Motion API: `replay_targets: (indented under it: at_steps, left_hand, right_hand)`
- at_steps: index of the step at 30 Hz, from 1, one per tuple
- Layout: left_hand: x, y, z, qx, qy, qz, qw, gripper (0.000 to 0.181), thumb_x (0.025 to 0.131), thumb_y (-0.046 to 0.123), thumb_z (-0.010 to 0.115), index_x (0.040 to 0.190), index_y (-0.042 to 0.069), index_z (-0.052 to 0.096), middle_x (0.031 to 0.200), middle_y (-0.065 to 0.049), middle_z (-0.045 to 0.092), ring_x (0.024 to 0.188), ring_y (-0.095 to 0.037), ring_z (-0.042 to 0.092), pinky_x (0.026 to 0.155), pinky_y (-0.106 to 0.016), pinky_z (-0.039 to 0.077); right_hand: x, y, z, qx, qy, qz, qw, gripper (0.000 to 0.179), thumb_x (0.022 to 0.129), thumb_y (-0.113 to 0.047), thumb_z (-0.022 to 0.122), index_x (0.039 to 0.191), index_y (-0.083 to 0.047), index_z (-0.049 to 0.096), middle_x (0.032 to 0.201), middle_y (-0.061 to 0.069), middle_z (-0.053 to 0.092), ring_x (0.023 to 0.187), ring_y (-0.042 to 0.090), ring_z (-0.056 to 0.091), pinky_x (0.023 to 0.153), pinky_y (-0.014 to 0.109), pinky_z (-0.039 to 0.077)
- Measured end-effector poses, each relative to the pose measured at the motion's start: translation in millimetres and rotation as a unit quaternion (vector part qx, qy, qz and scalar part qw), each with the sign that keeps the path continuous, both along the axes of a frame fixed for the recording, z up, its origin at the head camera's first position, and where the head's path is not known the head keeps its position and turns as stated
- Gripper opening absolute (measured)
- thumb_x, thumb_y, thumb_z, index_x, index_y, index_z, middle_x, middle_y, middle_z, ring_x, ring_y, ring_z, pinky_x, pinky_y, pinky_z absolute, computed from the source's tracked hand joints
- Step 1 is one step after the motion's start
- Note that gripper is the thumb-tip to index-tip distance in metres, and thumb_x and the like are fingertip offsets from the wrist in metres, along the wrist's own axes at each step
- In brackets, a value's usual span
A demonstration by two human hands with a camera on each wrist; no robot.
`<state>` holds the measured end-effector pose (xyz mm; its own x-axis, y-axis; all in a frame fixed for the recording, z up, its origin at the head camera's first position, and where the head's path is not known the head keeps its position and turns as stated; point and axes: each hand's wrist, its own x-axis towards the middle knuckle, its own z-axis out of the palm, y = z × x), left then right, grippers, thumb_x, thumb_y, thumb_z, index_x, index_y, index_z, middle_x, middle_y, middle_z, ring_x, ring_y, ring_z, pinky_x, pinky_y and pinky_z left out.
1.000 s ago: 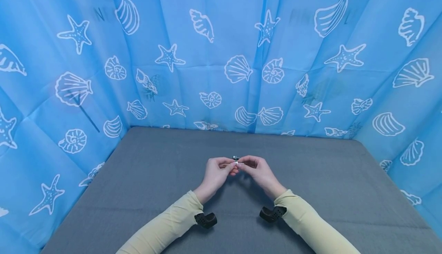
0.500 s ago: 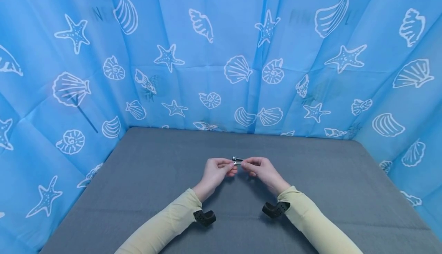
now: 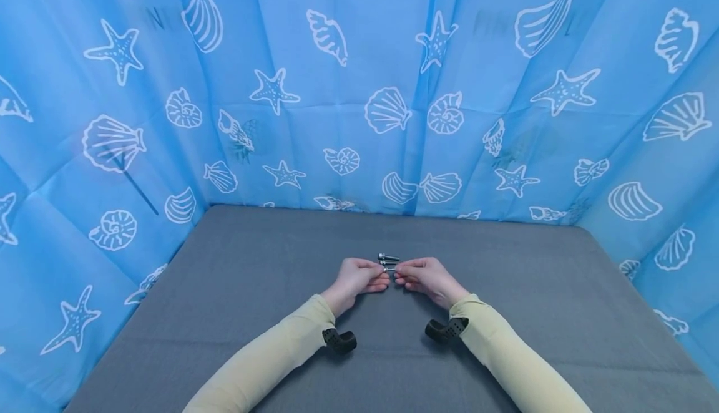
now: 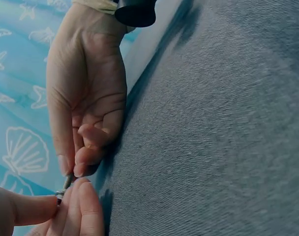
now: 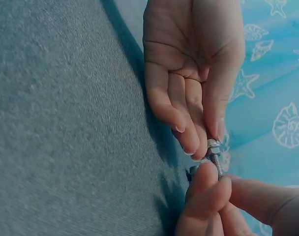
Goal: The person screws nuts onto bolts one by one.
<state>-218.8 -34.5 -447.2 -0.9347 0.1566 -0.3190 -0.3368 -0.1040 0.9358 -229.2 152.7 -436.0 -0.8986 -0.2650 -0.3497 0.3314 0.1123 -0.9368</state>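
My left hand point(image 3: 359, 276) pinches the head end of a small silver bolt point(image 5: 216, 161) between thumb and fingers. In the right wrist view a nut point(image 5: 215, 148) sits on the bolt close to that hand's thumb tip. From the other side, my right hand point(image 3: 427, 277) pinches the free end of the threaded shank, covering its tip. The bolt spans the short gap between the two hands, also seen as a thin shank point(image 4: 67, 182) in the left wrist view. Just behind the fingers, more bolts point(image 3: 389, 257) lie side by side on the grey table.
Grey cloth covers the table point(image 3: 269, 251). A blue curtain point(image 3: 359, 120) with white shells and starfish hangs along the back and both sides. Black wrist mounts point(image 3: 339, 341) stick out below the sleeves.
Both hands have shifted slightly toward me with the bolt between them, and the bolts lying behind show more. The right fingers have moved a little right from the left ones.
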Motion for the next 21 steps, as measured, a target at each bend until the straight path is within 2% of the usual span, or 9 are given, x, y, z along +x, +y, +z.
replay_targets:
  at_steps: [5,9,13,21]
  left_hand:
    - [-7.8,2.9,3.1,-0.003,-0.042,0.01,0.9991,0.018,0.091,0.001,0.062,0.107,-0.008,0.065,0.089,-0.017,0.07,0.077,-0.021,0.071,0.072,-0.032,0.058]
    - [-12.5,4.2,2.2,0.003,-0.066,0.021,0.9976,0.016,0.09,-0.003,0.061,0.105,-0.01,0.064,0.089,-0.019,0.07,0.073,-0.02,0.071,0.071,-0.032,0.058]
    - [-15.0,5.2,0.9,0.003,-0.081,0.029,0.9963,0.015,0.09,-0.004,0.061,0.103,-0.01,0.064,0.088,-0.019,0.07,0.072,-0.02,0.071,0.07,-0.032,0.058]
    - [-18.5,7.1,3.2,0.004,-0.086,0.035,0.9956,0.013,0.09,-0.007,0.058,0.102,-0.011,0.062,0.089,-0.021,0.07,0.074,-0.022,0.071,0.071,-0.032,0.058]
  right_hand:
    - [-3.9,-2.2,-0.6,-0.031,-0.034,-0.023,0.9987,0.028,0.095,-0.002,0.058,0.118,0.015,0.057,0.091,0.015,0.069,0.078,0.014,0.069,0.071,0.025,0.057]
    - [-5.8,-5.3,-2.0,-0.041,-0.042,-0.039,0.9975,0.028,0.093,0.002,0.058,0.117,0.017,0.057,0.091,0.018,0.069,0.078,0.016,0.069,0.074,0.029,0.057]
    - [-7.0,-8.1,-3.2,-0.027,-0.044,-0.054,0.9972,0.026,0.093,0.003,0.058,0.115,0.017,0.058,0.089,0.018,0.069,0.075,0.016,0.069,0.073,0.029,0.057]
    - [-10.5,-10.6,-1.2,0.018,-0.036,-0.054,0.9977,0.024,0.092,0.001,0.06,0.111,0.015,0.061,0.085,0.016,0.07,0.072,0.016,0.07,0.07,0.03,0.058]
